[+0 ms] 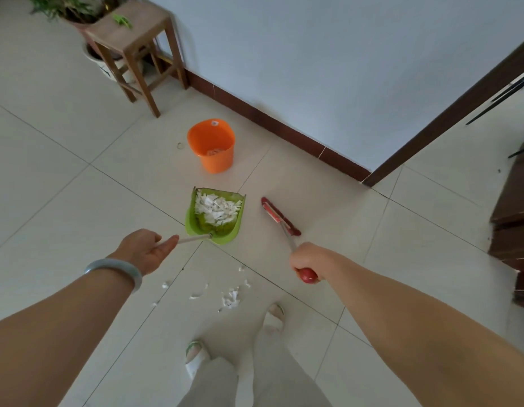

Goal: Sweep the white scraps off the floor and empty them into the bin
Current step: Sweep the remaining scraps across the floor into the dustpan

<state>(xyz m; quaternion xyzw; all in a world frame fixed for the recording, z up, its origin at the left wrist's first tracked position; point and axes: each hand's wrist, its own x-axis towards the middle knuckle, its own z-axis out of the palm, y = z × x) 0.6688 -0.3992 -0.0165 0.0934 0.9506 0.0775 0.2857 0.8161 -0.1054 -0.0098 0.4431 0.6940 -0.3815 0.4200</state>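
My left hand [146, 250] grips the white handle of a green dustpan [196, 223], which holds a heap of white scraps [216, 209]. My right hand [309, 264] grips the red-ended handle of a broom whose red head [280, 216] lies just right of the dustpan. An orange bin [212, 146] stands on the floor beyond the dustpan, with some white scraps at its bottom. Several loose white scraps [230, 298] lie on the tiles between my hands and my feet.
A wooden stool [131, 45] and a potted plant [78, 13] stand at the back left. A white wall with a brown skirting board [284, 133] runs behind the bin. A door frame [448, 118] and dark furniture [513, 218] stand at the right. A small ring [181, 146] lies left of the bin.
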